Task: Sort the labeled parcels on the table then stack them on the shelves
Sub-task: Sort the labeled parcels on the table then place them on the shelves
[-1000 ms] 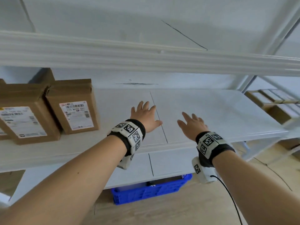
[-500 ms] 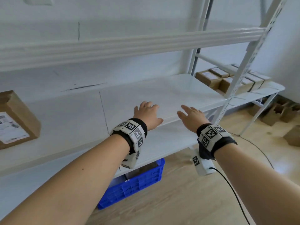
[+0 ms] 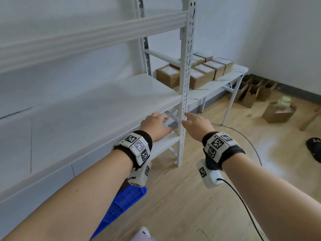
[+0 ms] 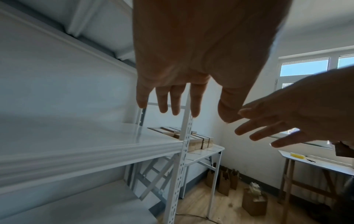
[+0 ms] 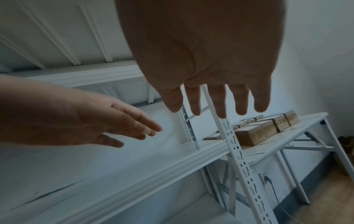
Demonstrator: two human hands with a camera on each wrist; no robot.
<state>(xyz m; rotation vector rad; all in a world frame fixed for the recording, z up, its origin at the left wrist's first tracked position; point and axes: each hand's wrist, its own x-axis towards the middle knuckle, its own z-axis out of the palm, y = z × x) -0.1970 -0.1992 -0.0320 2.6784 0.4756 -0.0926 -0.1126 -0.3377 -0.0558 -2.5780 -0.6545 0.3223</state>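
Observation:
Several brown labeled parcels (image 3: 201, 71) sit in rows on a white folding table (image 3: 231, 79) beyond the end of the white shelf unit (image 3: 104, 101). Both hands are empty, fingers straight and spread, held in the air by the shelf's perforated corner post (image 3: 185, 66). My left hand (image 3: 156, 125) hovers just in front of the middle shelf's edge. My right hand (image 3: 196, 125) is right of the post. The wrist views show the same parcels (image 5: 264, 128) (image 4: 197, 141) far ahead of the fingers (image 4: 176, 103) (image 5: 220, 103).
A blue crate (image 3: 119, 204) lies on the wooden floor under the shelf. Brown bags and an open box (image 3: 278, 112) stand along the far wall. A black cable (image 3: 243, 141) runs across the floor. A second table (image 4: 316, 162) stands under a window.
The view has swung right: the parcels on the shelf at left have left the picture, and the table of parcels has come closer. Both empty hands moved right to the shelf's corner post.

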